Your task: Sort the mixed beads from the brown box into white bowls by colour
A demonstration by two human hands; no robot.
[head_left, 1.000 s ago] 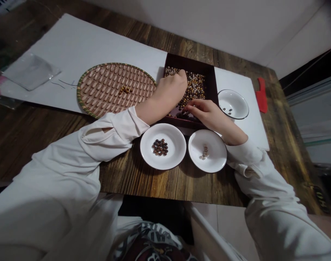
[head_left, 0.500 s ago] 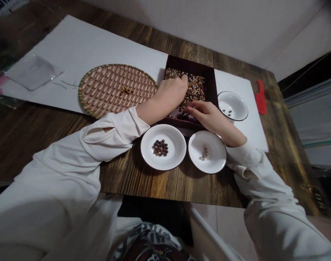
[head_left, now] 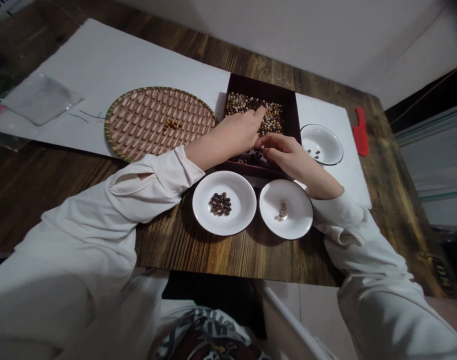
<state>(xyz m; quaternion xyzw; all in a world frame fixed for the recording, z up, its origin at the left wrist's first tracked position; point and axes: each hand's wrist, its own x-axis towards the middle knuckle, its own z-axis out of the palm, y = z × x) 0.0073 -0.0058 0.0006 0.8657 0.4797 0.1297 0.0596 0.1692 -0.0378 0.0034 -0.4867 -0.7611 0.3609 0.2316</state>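
Observation:
A dark maroon box [head_left: 294, 117] holds a heap of small round beads [head_left: 273, 120] in brown, yellow and grey tones. My left hand [head_left: 241, 131] reaches over the box from the left, its fingers bent down at the beads; the tips are mostly hidden. Close beside it, my right hand [head_left: 288, 154] comes in over the near right corner, thumb and fingers drawn together. Whatever either hand pinches is too small or covered to see. Darker beads [head_left: 253, 157] lie along the box's near side, under the hands.
In front of the box stand a white bowl [head_left: 239, 222] with dark brown beads [head_left: 220, 204] and another bowl [head_left: 299, 225] with pale beads [head_left: 281, 210]. A third bowl [head_left: 331, 145] is at right, near a red object [head_left: 359, 132]. A woven tray [head_left: 138, 120] with yellowish beads [head_left: 173, 124] lies left.
My left hand has shifted slightly nearer and its index finger now points farther right. My right hand has moved a little, and the two hands are closer together.

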